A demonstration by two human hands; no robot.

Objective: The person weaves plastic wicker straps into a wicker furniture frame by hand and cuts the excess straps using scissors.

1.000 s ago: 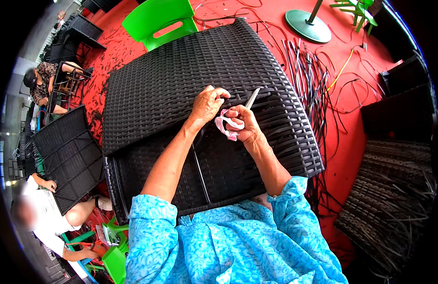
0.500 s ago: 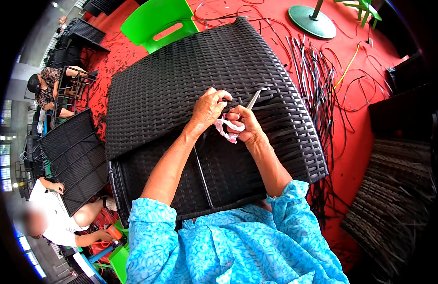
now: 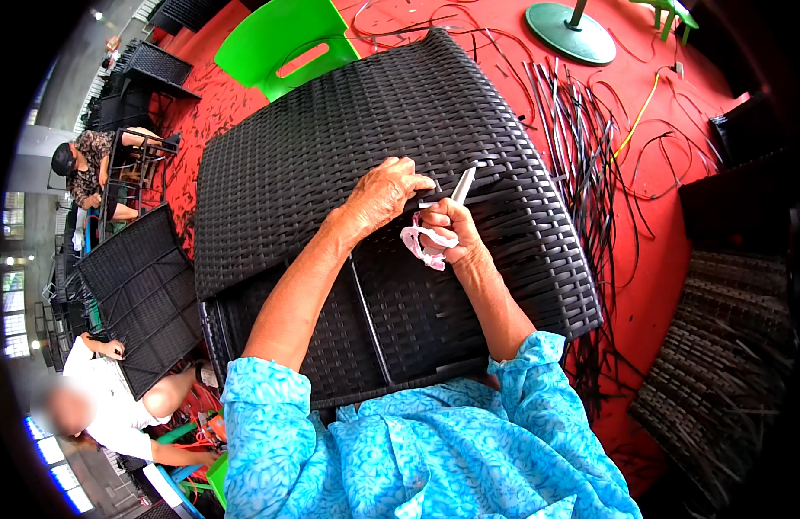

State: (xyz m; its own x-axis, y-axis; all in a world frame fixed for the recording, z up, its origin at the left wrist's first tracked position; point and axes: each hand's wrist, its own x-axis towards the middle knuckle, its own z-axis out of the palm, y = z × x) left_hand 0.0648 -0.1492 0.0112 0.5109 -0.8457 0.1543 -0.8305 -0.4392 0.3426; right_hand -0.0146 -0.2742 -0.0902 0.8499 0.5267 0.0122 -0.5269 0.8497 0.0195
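Note:
A large black woven wicker panel (image 3: 348, 138) lies in front of me, with its frame and a thin metal bar underneath. My left hand (image 3: 384, 192) presses its fingers onto the weave near the panel's middle. Right beside it, my right hand (image 3: 448, 233) grips scissors (image 3: 459, 189) with pink-wrapped handles, the pale blades pointing up and away across the weave. Both blue patterned sleeves come in from the lower edge.
Loose black weaving strips (image 3: 582, 147) and cords litter the red floor (image 3: 668, 259) to the right. A green plastic chair (image 3: 288, 43) stands behind the panel, a green round base (image 3: 573, 30) farther right. Two other people (image 3: 106, 406) work on black woven panels (image 3: 140, 294) at left.
Both hands stay together on the weave; the scissors' blades have shifted slightly while the view drifted a little.

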